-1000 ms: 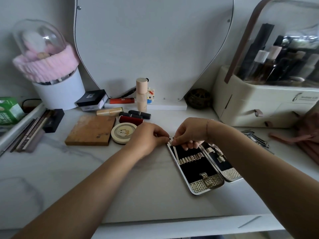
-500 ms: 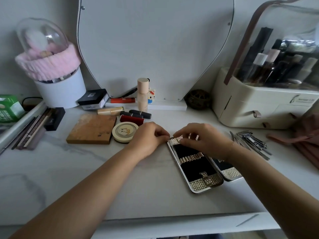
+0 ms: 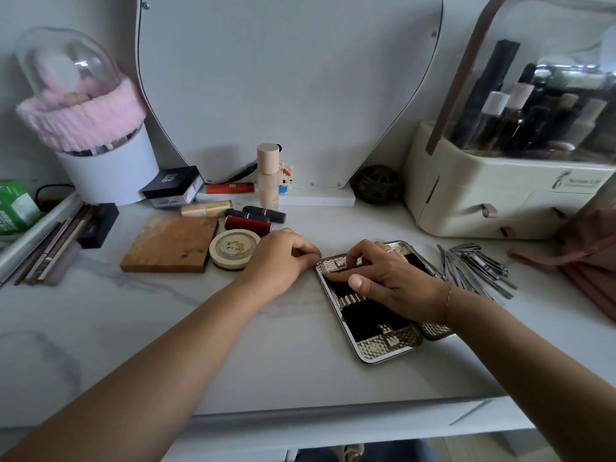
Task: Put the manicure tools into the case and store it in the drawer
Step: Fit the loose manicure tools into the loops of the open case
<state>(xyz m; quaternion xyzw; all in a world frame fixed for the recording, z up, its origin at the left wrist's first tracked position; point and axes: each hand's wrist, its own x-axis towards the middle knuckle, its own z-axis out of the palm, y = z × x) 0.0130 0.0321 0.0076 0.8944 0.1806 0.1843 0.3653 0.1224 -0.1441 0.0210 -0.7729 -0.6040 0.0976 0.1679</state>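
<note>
Touching open case (image 3: 370, 315), right hand (image 3: 393, 278) — tools (image 3: 480, 265) beside

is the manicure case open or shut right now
Open. The case lies spread flat, black lining and holding bands bare; the tools lie piled on the table to its right.

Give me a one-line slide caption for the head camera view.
Left hand and right hand work at the open manicure case on the marble top, visible slots empty, tools heaped at its right.
</note>
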